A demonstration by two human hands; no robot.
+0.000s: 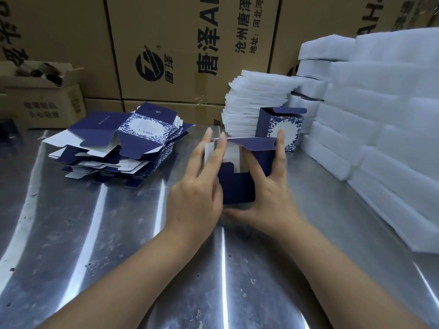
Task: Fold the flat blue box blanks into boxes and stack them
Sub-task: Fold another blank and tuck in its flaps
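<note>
Between left hand (197, 195) and right hand (268, 198) is one half-folded box (237, 186).

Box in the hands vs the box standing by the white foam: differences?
The held box is pressed between left hand and right hand; the standing box sits untouched on the table. The held box's flaps hang open, white inside showing; the standing box is formed, lid flap up. Both navy card.

The flat box blanks (118, 148) lie piled on the metal table (95, 233) to your left. A folded box (280, 125) stands ahead, foam sheets (251, 100) behind it, foam blocks (380, 115) to your right.
</note>
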